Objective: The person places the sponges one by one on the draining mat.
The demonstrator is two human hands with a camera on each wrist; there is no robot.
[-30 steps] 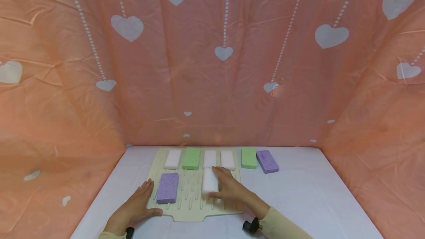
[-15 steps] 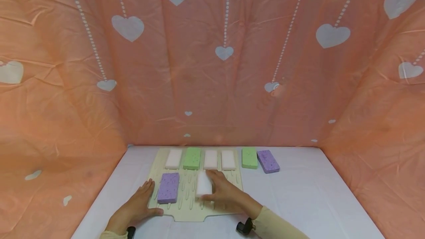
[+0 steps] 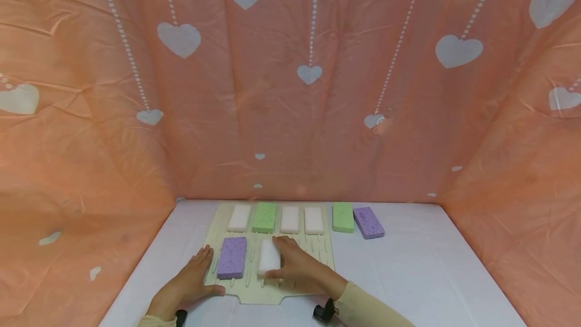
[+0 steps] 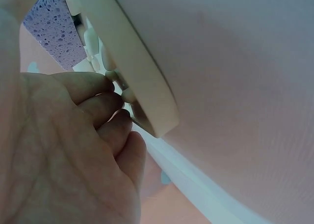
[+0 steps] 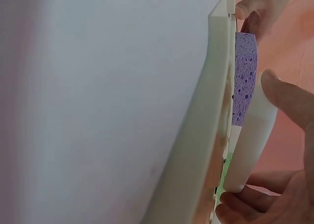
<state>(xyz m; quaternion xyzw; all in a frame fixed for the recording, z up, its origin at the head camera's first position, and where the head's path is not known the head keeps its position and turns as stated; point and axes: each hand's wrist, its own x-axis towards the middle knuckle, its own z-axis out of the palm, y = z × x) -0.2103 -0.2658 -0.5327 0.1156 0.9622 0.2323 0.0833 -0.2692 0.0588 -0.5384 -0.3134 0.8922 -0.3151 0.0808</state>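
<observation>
My right hand (image 3: 299, 265) pinches a white sponge (image 3: 269, 256) between its thumb and fingers, over the front half of a cream ribbed board (image 3: 258, 295). In the right wrist view the sponge (image 5: 252, 133) is tilted, with a gap between its upper end and the board. A purple sponge (image 3: 232, 258) lies on the board just left of it. My left hand (image 3: 188, 279) rests at the board's left front corner, fingers along the side and thumb at the front edge. The left wrist view has its fingertips (image 4: 110, 84) touching the board's edge.
Along the board's back lie a white sponge (image 3: 239, 218), a green one (image 3: 265, 217) and two more white ones (image 3: 290, 219). Off its right side, on the white table, sit a green sponge (image 3: 343, 217) and an angled purple sponge (image 3: 368, 222). Orange cloth surrounds the table.
My right hand has carried the white sponge to the left and slightly toward the front, closer to the purple sponge. The left hand has stayed at the board's corner.
</observation>
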